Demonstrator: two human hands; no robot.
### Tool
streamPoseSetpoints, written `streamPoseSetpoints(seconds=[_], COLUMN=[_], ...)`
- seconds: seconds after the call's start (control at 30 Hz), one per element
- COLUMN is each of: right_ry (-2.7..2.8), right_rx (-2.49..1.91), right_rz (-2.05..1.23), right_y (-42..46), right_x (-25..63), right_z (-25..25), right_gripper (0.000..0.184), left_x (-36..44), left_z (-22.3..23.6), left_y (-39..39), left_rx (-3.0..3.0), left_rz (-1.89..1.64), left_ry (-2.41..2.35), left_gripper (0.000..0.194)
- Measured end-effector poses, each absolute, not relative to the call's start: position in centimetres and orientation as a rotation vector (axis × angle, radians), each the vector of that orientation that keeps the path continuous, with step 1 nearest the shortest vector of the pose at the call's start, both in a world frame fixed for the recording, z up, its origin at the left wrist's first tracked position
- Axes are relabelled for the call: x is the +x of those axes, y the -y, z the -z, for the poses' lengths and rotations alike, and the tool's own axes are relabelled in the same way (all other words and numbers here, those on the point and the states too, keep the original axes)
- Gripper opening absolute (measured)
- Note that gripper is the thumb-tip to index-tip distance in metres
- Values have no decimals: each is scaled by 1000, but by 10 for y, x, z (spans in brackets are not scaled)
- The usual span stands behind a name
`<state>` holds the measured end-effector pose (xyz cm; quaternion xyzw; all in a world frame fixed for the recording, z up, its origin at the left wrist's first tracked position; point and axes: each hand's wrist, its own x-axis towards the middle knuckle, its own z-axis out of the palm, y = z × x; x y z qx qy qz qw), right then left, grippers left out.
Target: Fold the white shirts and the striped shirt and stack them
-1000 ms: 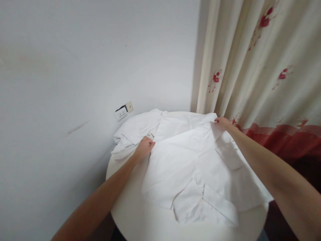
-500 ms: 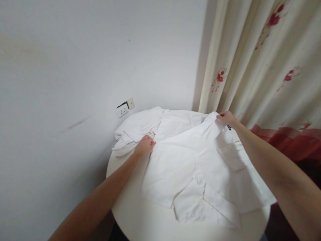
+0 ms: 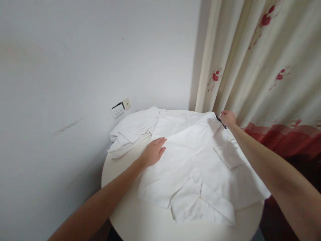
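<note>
A white collared shirt (image 3: pixel 180 150) lies spread on a round cream-white table (image 3: pixel 140 214), its collar (image 3: pixel 203 204) towards me. My left hand (image 3: pixel 154 152) rests on the left part of the shirt, fingers stretched out and lying flat. At the far right edge, my right hand (image 3: pixel 227 117) hovers just past the shirt with curled fingers; whether anything is inside them is hidden. Beside it, a thin black strip (image 3: pixel 221 122) shows along the shirt's edge. At the back left, more white cloth (image 3: pixel 135 125) lies bunched and folded; whether it joins the shirt is unclear.
A white wall (image 3: pixel 100 60) rises behind and left of the table, with a power socket (image 3: pixel 117 111) and a smaller wall plate (image 3: pixel 126 103) just above the cloth. A cream curtain with red flowers (image 3: pixel 240 67) hangs close behind my right hand.
My left hand has let go of the fabric edge and opened flat on the shirt. My right hand has released the far right corner and moved slightly right; the raised cloth has settled.
</note>
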<state>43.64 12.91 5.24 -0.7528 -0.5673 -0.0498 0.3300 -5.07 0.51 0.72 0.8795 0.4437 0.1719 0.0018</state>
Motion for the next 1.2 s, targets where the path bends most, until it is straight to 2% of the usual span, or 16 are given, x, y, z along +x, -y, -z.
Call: streamPoseSetpoints(seconds=[0.1,0.27,0.43,0.57,0.87,1.2], right_ry=[1620,1988,2341,2521,2595,2477], right_rx=[-1907,-1690,-1429,-1339,-1365,-1415], right_rz=[138,112,117,27,-84,68], right_y=[-125,-104,-59,-38,-46,-68], right_x=[408,328,244,211,219,281], right_z=[-47,-28,-6,13,17,19], right_gripper=[43,43,54,63,69,63], left_x=[-42,-44,-43,-51,-75,-76], left_z=[4,11,2,-4,-11,-9], left_y=[2,5,25,57,95,94], left_rx=[2775,2784,2842,2904,2917,2902], left_rz=[-343,-299,-214,-159,-153,-83], left_ry=[-1312,-1340,-1305,-1130,-1024,-999], left_gripper=[52,56,60,63,59,59])
